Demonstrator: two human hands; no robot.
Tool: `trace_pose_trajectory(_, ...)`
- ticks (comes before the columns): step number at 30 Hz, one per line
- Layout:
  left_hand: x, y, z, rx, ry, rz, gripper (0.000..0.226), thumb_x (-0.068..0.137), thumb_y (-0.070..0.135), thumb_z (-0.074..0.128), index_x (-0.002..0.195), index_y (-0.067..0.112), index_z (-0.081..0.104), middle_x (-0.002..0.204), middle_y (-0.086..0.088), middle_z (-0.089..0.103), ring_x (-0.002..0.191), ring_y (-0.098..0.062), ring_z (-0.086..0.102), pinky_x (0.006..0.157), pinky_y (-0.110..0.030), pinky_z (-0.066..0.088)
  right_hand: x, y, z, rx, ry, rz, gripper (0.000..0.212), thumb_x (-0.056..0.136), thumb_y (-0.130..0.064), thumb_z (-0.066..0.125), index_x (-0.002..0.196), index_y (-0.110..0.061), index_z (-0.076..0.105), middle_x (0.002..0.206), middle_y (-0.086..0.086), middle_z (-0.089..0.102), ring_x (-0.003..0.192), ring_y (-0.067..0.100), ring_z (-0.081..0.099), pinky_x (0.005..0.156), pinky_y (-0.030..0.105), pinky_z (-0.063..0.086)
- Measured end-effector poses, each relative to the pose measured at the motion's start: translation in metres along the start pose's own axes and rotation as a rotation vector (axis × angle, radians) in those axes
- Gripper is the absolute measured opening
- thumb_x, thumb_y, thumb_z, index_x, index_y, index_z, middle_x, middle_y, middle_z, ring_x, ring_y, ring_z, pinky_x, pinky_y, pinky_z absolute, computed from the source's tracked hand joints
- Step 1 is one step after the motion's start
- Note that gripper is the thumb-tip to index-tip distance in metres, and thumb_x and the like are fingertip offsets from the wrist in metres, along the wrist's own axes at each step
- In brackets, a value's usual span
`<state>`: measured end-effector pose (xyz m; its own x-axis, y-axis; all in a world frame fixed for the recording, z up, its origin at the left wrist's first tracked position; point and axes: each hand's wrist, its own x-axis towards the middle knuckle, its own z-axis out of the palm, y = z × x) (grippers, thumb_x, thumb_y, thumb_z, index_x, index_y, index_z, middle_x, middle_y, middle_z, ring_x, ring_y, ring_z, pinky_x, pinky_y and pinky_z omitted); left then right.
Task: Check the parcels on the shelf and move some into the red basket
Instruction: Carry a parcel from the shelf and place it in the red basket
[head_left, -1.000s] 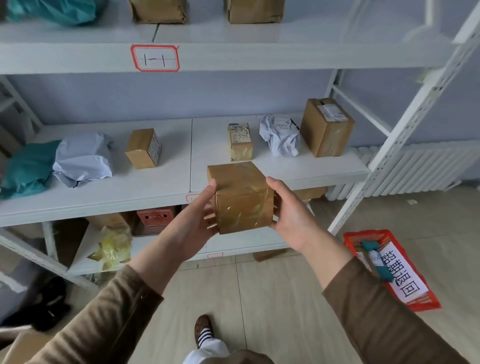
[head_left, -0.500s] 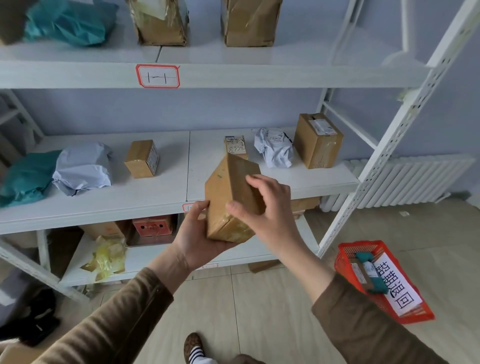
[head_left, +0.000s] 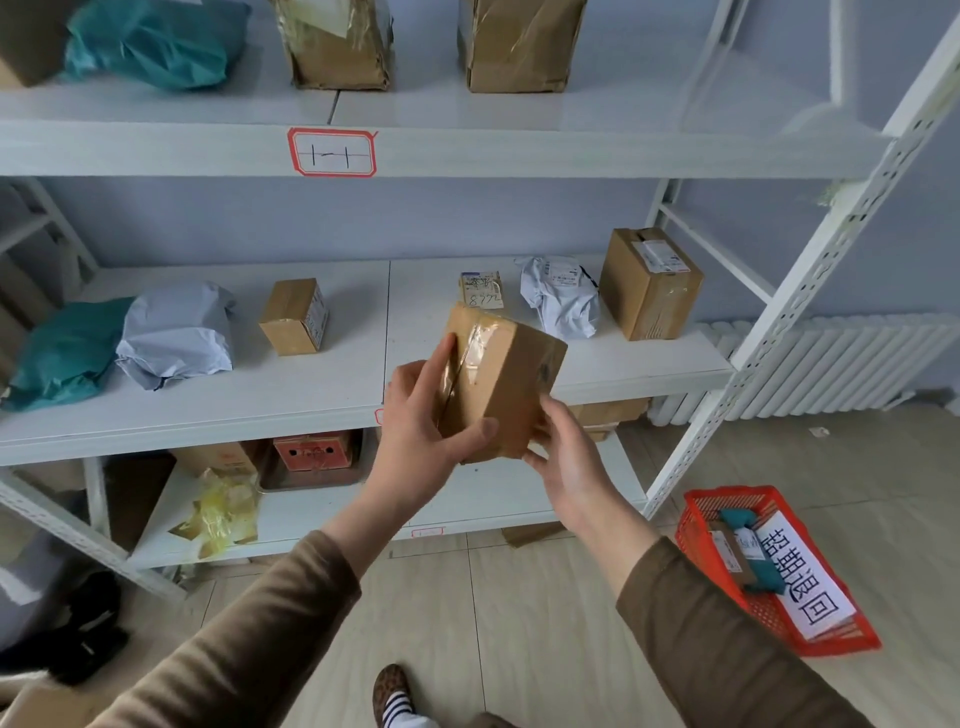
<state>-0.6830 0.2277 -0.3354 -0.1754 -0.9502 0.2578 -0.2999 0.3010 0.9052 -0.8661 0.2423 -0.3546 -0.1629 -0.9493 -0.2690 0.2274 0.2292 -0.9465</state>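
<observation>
Taped cardboard box (head_left: 501, 382) at frame centre, held in air before middle shelf (head_left: 291, 395), tilted. Left hand (head_left: 421, 426) grips near face, thumb under lower edge; right hand (head_left: 569, 462) cups lower right corner. Risk: glossy tape slick, box could slip while being turned, land on floor. Red basket (head_left: 727, 566) lower right, plastic mesh, well apart. Remaining parcels: rigid cartons, crinkled poly bags.

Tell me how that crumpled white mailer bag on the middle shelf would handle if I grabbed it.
The white mailer bag looks wrinkled and slumped, so it would probably flop and deform rather than hold shape. Its plastic skin may be somewhat slippery. It seems unlikely to roll, since it lies flat on the shelf.
</observation>
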Motion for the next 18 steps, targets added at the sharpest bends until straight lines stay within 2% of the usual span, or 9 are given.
trace_pose_trajectory(1, 0.0, -0.002, 0.0, 0.058, 0.008, 0.026, 0.103, 0.076, 0.056, 0.08, 0.159, 0.056, 0.018, 0.135, 0.018, 0.033, 0.135, -0.02, 0.039, 0.108, -0.048, 0.05, -0.001, -0.001, 0.002, 0.034, 0.005, 0.003, 0.055, 0.098, -0.063, 0.052, 0.141, -0.028, 0.059, 0.131, 0.0, 0.071, 0.129, 0.022, 0.061, 0.11, 0.047, 0.048)
trace_pose_trajectory(3, -0.002, -0.008, -0.002, 0.129, 0.003, 0.053, 0.117, 0.077, 0.047, 0.085, 0.163, 0.047, 0.006, 0.137, 0.015, 0.035, 0.135, -0.014, 0.039, 0.113, -0.038, 0.039, -0.003, -0.005, 0.005, 0.05, 0.024, -0.035, 0.08, 0.085, -0.082, 0.046, 0.146, -0.031, 0.055, 0.137, -0.002, 0.068, 0.132, 0.02, 0.059, 0.112, 0.045, 0.045)
trace_pose_trajectory(5, -0.005, -0.014, -0.004, 0.222, -0.009, 0.101, 0.125, 0.079, 0.032, 0.089, 0.166, 0.033, 0.0, 0.141, 0.008, 0.036, 0.135, -0.007, 0.038, 0.113, -0.031, 0.035, -0.004, -0.009, 0.004, 0.063, 0.029, -0.078, 0.096, 0.079, -0.092, 0.038, 0.151, -0.029, 0.05, 0.147, 0.0, 0.06, 0.14, 0.022, 0.052, 0.119, 0.047, 0.038)
trace_pose_trajectory(6, -0.005, -0.019, -0.005, 0.266, 0.006, 0.143, 0.124, 0.079, 0.026, 0.09, 0.167, 0.025, 0.003, 0.145, 0.004, 0.036, 0.137, -0.007, 0.038, 0.114, -0.03, 0.035, -0.004, -0.01, 0.003, 0.082, 0.024, -0.092, 0.099, 0.08, -0.093, 0.034, 0.153, -0.027, 0.048, 0.152, 0.003, 0.056, 0.144, 0.025, 0.048, 0.12, 0.048, 0.034)
trace_pose_trajectory(8, -0.005, -0.033, -0.008, 0.313, 0.068, 0.249, 0.114, 0.077, 0.019, 0.091, 0.162, 0.011, 0.017, 0.15, -0.006, 0.037, 0.142, -0.018, 0.042, 0.117, -0.041, 0.042, -0.005, -0.012, 0.002, 0.129, 0.005, -0.118, 0.091, 0.089, -0.085, 0.025, 0.147, -0.022, 0.054, 0.151, 0.008, 0.057, 0.146, 0.029, 0.045, 0.12, 0.05, 0.032)
trace_pose_trajectory(10, -0.005, -0.044, -0.009, 0.31, 0.131, 0.319, 0.106, 0.075, 0.014, 0.092, 0.156, 0.01, 0.022, 0.15, -0.014, 0.039, 0.14, -0.031, 0.048, 0.112, -0.052, 0.048, -0.008, -0.013, 0.004, 0.146, -0.019, -0.146, 0.078, 0.097, -0.076, 0.021, 0.13, -0.021, 0.066, 0.136, 0.008, 0.068, 0.139, 0.029, 0.054, 0.117, 0.046, 0.039)
trace_pose_trajectory(12, -0.006, -0.051, -0.011, 0.324, 0.182, 0.383, 0.101, 0.076, 0.007, 0.09, 0.152, 0.016, 0.024, 0.155, -0.017, 0.036, 0.145, -0.034, 0.044, 0.118, -0.05, 0.043, -0.01, -0.013, 0.007, 0.126, -0.045, -0.137, 0.073, 0.094, -0.074, 0.024, 0.119, -0.026, 0.072, 0.126, 0.006, 0.073, 0.133, 0.026, 0.06, 0.114, 0.044, 0.042)
trace_pose_trajectory(14, -0.004, -0.057, -0.015, 0.424, 0.223, 0.512, 0.092, 0.077, 0.003, 0.087, 0.149, 0.012, 0.03, 0.158, -0.018, 0.033, 0.152, -0.032, 0.034, 0.126, -0.043, 0.032, -0.012, -0.014, 0.007, 0.103, -0.067, -0.1, 0.068, 0.091, -0.075, 0.028, 0.115, -0.031, 0.075, 0.126, 0.004, 0.074, 0.129, 0.023, 0.063, 0.113, 0.047, 0.044)
trace_pose_trajectory(18, 0.0, -0.068, -0.023, 0.611, 0.228, 0.707, 0.077, 0.084, 0.006, 0.082, 0.146, 0.007, 0.037, 0.157, -0.018, 0.039, 0.153, -0.032, 0.032, 0.128, -0.041, 0.025, -0.013, -0.014, 0.004, 0.039, -0.148, -0.031, 0.061, 0.089, -0.077, 0.044, 0.125, -0.035, 0.069, 0.127, -0.001, 0.074, 0.127, 0.022, 0.064, 0.107, 0.048, 0.051)
